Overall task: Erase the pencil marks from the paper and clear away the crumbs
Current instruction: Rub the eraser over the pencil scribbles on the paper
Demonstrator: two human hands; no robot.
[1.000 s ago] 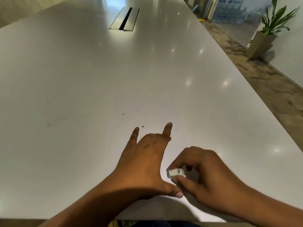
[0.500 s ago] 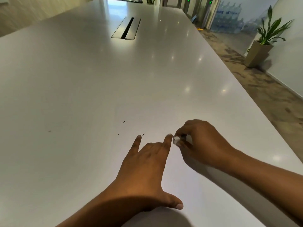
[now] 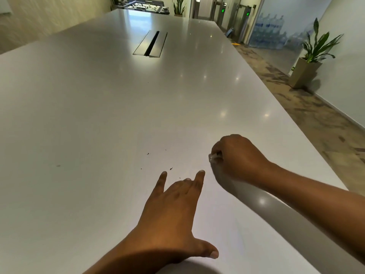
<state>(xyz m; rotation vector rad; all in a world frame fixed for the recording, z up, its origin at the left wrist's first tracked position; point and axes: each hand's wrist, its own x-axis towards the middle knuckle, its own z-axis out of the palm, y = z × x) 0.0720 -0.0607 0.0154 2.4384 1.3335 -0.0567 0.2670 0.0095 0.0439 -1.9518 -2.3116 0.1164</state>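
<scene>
My left hand [image 3: 173, 210] lies flat on the white surface near the front edge, with index and little finger stretched out and the middle fingers curled. My right hand [image 3: 237, 157] hovers just beyond it to the right, pinching a small white eraser [image 3: 212, 156] between thumb and fingers. A few tiny dark crumbs [image 3: 171, 168] lie scattered just ahead of my left fingertips. The paper's outline cannot be told apart from the white tabletop.
The long white table [image 3: 98, 105] stretches far ahead, with a metal cable hatch [image 3: 151, 44] set in its middle. To the right is carpeted floor with a potted plant [image 3: 310, 62]. Stacked water bottles [image 3: 270, 32] stand behind glass.
My right hand has carried the eraser forward and to the right, from beside my left thumb to beyond my left index fingertip. My left hand has stayed flat. The view has tilted up.
</scene>
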